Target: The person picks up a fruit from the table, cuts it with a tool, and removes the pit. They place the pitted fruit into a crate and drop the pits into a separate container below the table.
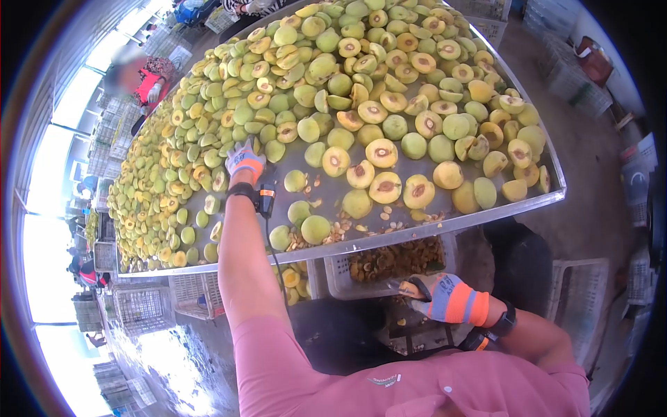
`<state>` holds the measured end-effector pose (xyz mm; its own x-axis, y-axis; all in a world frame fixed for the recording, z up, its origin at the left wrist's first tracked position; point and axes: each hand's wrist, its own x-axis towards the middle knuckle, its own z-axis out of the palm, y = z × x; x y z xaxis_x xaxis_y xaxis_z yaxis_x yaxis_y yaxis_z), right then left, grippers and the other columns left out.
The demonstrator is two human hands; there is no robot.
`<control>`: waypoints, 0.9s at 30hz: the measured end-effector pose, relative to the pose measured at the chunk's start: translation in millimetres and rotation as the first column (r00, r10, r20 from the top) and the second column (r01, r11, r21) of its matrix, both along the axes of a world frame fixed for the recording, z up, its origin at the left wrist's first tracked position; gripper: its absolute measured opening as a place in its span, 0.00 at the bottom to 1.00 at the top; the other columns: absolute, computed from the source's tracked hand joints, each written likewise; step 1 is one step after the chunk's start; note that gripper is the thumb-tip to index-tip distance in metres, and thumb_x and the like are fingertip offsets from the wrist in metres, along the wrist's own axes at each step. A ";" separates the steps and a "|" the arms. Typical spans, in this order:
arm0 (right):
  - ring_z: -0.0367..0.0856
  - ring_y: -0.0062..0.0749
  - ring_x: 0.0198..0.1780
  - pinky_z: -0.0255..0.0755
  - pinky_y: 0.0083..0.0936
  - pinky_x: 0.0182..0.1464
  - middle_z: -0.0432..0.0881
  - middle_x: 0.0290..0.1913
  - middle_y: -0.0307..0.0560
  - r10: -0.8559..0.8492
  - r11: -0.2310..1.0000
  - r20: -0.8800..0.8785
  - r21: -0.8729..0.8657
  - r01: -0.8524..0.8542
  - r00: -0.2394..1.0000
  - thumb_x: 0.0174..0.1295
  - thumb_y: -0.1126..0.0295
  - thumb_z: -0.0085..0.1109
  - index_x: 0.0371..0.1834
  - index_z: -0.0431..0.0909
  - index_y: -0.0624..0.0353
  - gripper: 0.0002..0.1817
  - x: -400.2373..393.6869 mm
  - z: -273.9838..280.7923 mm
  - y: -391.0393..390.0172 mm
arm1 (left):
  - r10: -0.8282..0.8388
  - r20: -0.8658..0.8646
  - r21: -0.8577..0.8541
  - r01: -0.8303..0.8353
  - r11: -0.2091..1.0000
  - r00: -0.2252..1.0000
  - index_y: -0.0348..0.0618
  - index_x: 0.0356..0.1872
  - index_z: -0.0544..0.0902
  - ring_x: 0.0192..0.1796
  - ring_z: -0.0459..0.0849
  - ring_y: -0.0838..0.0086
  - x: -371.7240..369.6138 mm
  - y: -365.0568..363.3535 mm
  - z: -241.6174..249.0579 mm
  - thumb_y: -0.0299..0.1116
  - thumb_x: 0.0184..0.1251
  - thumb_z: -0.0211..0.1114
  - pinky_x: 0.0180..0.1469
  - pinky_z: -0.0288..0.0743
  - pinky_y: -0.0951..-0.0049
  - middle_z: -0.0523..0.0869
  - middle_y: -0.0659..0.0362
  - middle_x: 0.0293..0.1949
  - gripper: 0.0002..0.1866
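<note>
My left hand (244, 161), in a grey and orange glove, reaches onto a metal table (278, 167). Its fingers are stretched out against green-yellow stone fruit halves (275, 151) at the pile's near edge. Over my lap, below the table's rim, my right hand (448, 299) wears a matching glove. Its fingers wrap round a small knife-like tool (404, 287), whose tip points left. Many halves lie cut side up and show brown centres. Loose pale kernels (340, 228) are scattered along the table's near edge.
Under the table's front edge stands a white plastic crate (338, 278) with brown pits or scraps (396, 263). Beside it, another container holds yellow fruit pieces (295, 281). Grey crates (142, 309) stand on the left floor. Another person (149, 83) works at the far left side.
</note>
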<state>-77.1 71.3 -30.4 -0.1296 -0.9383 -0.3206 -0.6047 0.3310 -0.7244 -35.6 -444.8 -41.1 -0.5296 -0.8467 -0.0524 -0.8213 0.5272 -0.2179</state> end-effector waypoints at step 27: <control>0.63 0.17 0.12 0.56 0.15 0.12 0.70 0.19 0.33 -0.302 0.731 0.850 -0.083 0.677 0.431 0.65 0.68 0.55 0.44 0.77 0.57 0.08 -34.1 44.9 3.2 | 0.382 -0.900 0.093 0.766 0.636 -0.209 0.36 0.53 0.73 0.44 0.81 0.72 101.3 302.2 110.3 0.21 0.50 0.67 0.41 0.77 0.71 0.81 0.57 0.46 0.25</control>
<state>-111.3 74.5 14.5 -0.4998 -0.8430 -0.1988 0.3961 -0.0184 -0.9180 65.7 -142.7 69.2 -0.5700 -0.7058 0.4206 0.4427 0.1675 0.8809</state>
